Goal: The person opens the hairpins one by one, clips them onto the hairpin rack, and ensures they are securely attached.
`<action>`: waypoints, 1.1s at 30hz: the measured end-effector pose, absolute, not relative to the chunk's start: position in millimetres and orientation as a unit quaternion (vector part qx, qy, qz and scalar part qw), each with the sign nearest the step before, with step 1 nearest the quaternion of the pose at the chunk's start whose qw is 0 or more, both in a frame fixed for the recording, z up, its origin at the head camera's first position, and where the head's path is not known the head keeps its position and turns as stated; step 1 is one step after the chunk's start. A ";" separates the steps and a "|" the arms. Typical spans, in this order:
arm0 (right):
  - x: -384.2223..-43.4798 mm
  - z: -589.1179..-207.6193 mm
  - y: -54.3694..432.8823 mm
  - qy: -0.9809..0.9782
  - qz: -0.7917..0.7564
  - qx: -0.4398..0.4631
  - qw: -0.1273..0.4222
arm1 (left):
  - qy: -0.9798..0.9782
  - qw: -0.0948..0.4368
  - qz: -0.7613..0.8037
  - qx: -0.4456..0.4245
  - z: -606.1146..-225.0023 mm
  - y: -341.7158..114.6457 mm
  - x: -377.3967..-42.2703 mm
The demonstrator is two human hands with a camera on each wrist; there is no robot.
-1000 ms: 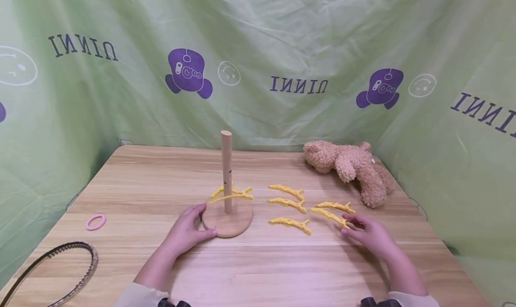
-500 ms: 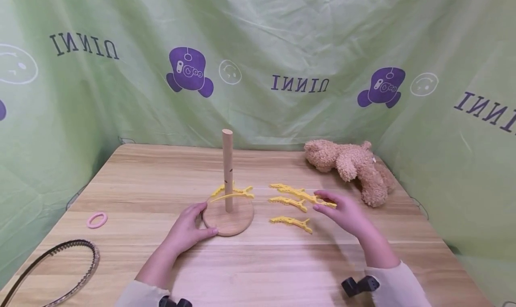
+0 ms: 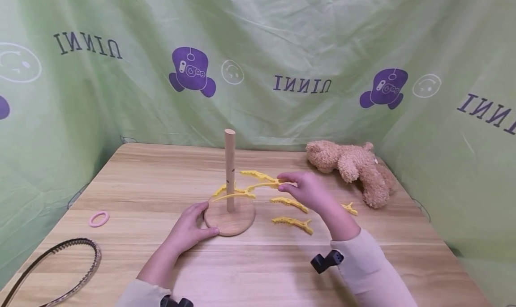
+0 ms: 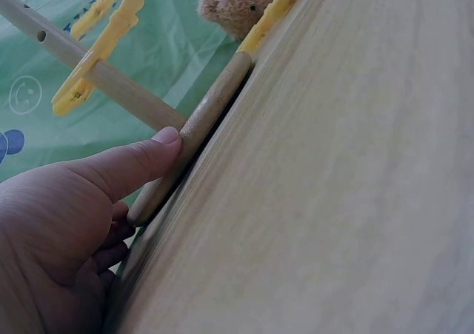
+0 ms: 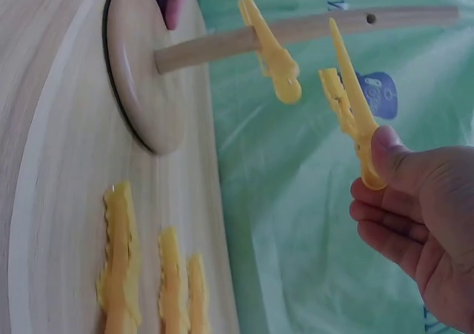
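My left hand (image 3: pixel 187 228) holds the round wooden base (image 3: pixel 231 226) of a stand, thumb on its top near the rim. Low on the upright wooden post (image 3: pixel 230 150), a yellow hair clip (image 5: pixel 275 56) sits with its two arms on either side of the wood. To the right of the post, my right hand (image 3: pixel 308 193) pinches another yellow hair clip (image 5: pixel 359 115) by its tail end. That clip's arms are spread apart and point toward the post, without touching it in the right wrist view.
More yellow hair clips (image 3: pixel 292 223) lie right of the stand; one clip (image 3: pixel 350 208) is partly behind my right forearm. A brown teddy bear (image 3: pixel 352 166) lies at the back right. A pink ring (image 3: pixel 98 219) and a dark toothed hoop (image 3: pixel 96 260) lie on the left.
My right hand has lifted a hair clip from the right side of the table and carried it left toward the post, its arms now spread. My left hand stays on the base.
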State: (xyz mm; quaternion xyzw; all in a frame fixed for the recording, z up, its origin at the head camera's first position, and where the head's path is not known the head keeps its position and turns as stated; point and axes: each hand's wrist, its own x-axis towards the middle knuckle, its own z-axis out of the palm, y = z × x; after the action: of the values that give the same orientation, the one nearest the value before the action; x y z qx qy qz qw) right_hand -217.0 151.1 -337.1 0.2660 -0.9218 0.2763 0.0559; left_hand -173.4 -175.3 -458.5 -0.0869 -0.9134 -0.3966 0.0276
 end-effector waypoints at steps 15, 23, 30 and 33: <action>-230.1 -339.4 93.9 -0.923 0.232 0.304 0.040 | -0.913 0.024 -0.398 -0.085 -458.1 -173.0 -172.9; -229.0 -340.3 85.7 -0.923 0.230 0.308 0.023 | -0.915 0.024 -0.395 -0.083 -457.4 -173.3 -172.8; -227.0 -340.2 82.5 -0.920 0.224 0.322 0.012 | -0.915 0.021 -0.395 -0.083 -457.7 -174.1 -172.6; -226.5 -340.0 83.7 -0.919 0.223 0.326 0.009 | -0.915 0.022 -0.395 -0.084 -457.9 -174.3 -172.7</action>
State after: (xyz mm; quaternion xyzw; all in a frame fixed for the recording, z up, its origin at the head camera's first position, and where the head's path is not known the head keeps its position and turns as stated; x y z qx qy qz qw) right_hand -226.5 83.7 -340.0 0.3259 -0.9187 0.2230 0.0094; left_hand -172.7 -174.3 -457.9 -0.0842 -0.9146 -0.3949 0.0218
